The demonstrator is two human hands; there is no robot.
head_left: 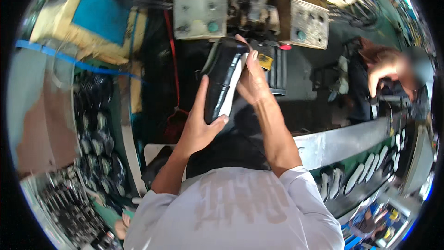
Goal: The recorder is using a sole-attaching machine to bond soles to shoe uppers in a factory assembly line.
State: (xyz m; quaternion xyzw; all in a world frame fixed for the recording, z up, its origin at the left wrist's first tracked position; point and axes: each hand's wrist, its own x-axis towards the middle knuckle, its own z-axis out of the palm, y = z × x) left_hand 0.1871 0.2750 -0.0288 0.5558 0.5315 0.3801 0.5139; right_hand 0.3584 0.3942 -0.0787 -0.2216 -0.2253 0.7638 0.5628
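A black shoe point(221, 71) with a white strip along its right side is held up between my two hands, in front of the machine. My left hand point(201, 132) grips its near end, thumb on the right side and fingers along the left. At the far end, my right hand point(253, 79) closes on the shoe's right side, with its thumb and a finger showing near the top. The shoe is tilted, its far end leaning slightly right. Motion blur softens its details, and its underside is hidden.
Two pale control boxes point(200, 15) point(309, 24) flank the machine ahead. Racks of dark shoes point(97, 141) stand at left. To the right, a metal ledge point(342, 143) runs beside rows of pale soles point(355, 178). Another person point(388, 71) works at the far right. A red cord point(175, 65) hangs left of the shoe.
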